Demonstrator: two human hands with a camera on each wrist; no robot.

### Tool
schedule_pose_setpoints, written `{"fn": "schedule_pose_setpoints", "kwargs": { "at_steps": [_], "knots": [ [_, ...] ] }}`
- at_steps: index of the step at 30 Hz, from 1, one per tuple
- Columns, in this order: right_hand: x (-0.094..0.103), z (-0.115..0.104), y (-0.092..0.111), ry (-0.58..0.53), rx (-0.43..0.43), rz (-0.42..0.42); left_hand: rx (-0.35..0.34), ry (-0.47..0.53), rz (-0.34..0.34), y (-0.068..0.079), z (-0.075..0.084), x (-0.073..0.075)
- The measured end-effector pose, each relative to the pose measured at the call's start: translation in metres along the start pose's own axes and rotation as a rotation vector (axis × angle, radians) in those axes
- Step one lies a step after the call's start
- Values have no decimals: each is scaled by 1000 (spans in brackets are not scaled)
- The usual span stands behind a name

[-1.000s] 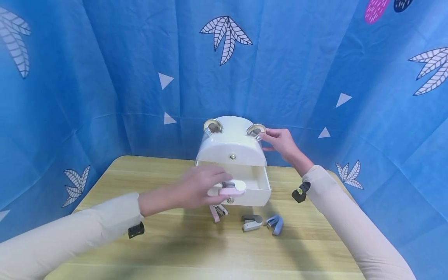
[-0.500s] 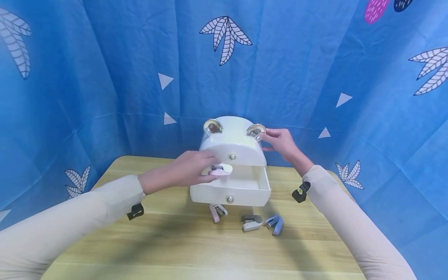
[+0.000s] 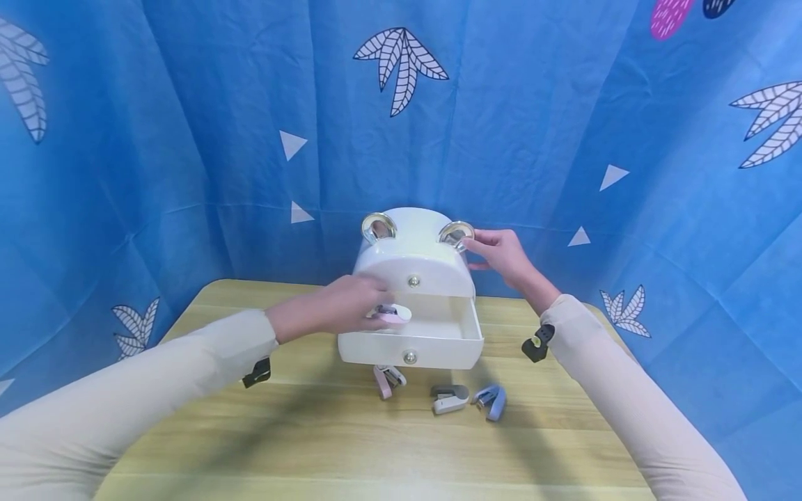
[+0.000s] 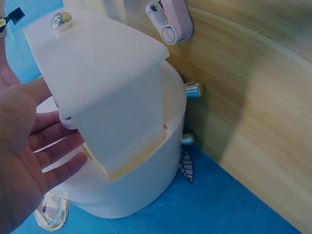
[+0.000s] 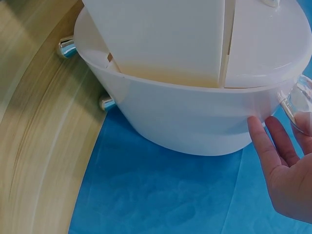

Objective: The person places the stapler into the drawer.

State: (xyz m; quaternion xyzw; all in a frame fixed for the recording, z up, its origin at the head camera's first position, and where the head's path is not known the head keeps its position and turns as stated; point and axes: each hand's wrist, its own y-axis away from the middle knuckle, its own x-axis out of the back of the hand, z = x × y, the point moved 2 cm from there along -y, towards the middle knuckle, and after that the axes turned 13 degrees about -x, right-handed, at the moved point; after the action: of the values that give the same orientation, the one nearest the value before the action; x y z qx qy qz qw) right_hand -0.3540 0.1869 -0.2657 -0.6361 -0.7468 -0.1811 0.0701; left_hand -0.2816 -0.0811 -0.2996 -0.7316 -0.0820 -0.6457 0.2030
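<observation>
A white bear-shaped drawer box [image 3: 416,240] stands at the back of the table, its lower drawer [image 3: 445,353] pulled out. Inside the drawer's left part, my left hand [image 3: 352,304] pinches a pink-and-white mini stapler [image 3: 396,315]. In the left wrist view, that hand's fingers [image 4: 61,148] reach over the drawer's side wall, and the stapler is mostly hidden. My right hand [image 3: 504,257] holds the box's right gold-rimmed ear [image 3: 457,234]. In the right wrist view, its fingertips [image 5: 254,123] touch the box's side.
On the wooden table [image 3: 313,445], in front of the drawer, lie another pink stapler [image 3: 388,380], a grey-and-white stapler [image 3: 450,399] and a blue stapler [image 3: 491,401]. Blue patterned cloth [image 3: 401,153] hangs behind and at both sides.
My left hand has carried the stapler from in front of the drawer leftward and back over it, then lowered it slightly. The right hand stays at the ear.
</observation>
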Motion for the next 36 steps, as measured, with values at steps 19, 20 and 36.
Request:
{"fn": "schedule_pose_setpoints", "kwargs": {
  "at_steps": [19, 20, 36],
  "knots": [
    [1, 5, -7, -16, 3, 5, 81, 78, -108, -12, -10, -11],
    [2, 7, -9, -17, 5, 7, 84, 82, -110, -12, -10, -12],
    [3, 15, -17, -17, 26, 27, 107, 36, -85, -12, -9, -15]
  ]
}}
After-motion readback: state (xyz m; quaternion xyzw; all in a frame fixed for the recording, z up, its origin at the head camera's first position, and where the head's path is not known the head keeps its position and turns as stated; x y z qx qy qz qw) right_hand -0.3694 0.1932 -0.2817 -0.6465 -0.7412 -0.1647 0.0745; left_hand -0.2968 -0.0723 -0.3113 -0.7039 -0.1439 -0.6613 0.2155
